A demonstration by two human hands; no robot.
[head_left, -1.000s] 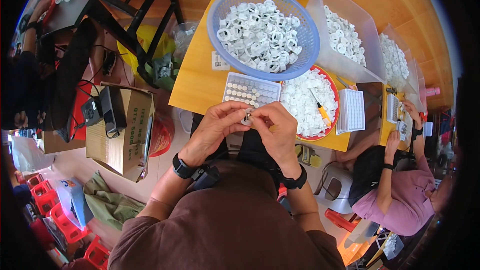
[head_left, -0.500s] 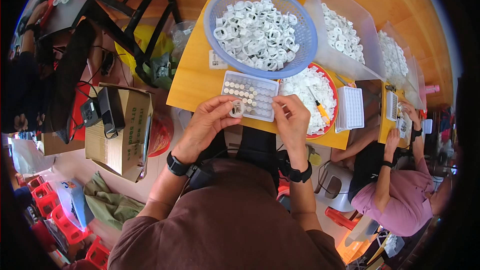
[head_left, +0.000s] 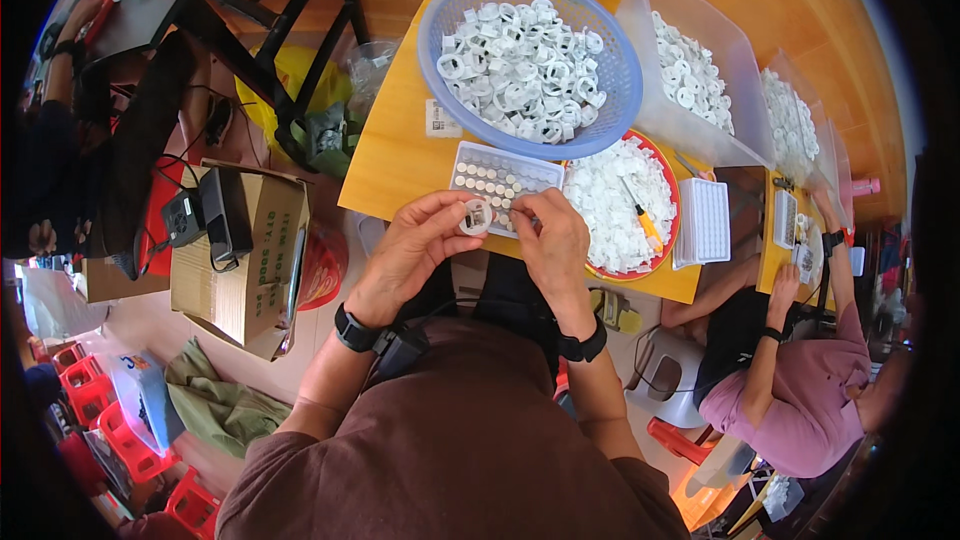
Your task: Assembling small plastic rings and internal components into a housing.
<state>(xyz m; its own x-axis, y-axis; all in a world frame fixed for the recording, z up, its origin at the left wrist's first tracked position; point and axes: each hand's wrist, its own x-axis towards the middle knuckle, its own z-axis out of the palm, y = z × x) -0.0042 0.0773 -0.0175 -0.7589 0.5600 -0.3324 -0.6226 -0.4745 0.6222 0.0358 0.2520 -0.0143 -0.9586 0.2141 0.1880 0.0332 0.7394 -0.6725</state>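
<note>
Pinched between thumb and fingertips, a small round white plastic part with an open middle is in my left hand, near the table's front edge. My right hand reaches over the right front of a white compartment tray, thumb and fingers drawn together. What those fingers hold, if anything, is too small to make out. Pale round discs sit in rows in the tray, and my right hand covers part of it.
Behind the tray stands a blue basket heaped with white parts. To its right, a red-rimmed plate holds small white pieces and a yellow-handled tool, beside stacked trays and a clear bin. Another person works at right.
My right hand has moved left over the tray, closer to the left hand. The left hand still holds the plastic part. The view has shifted slightly.
</note>
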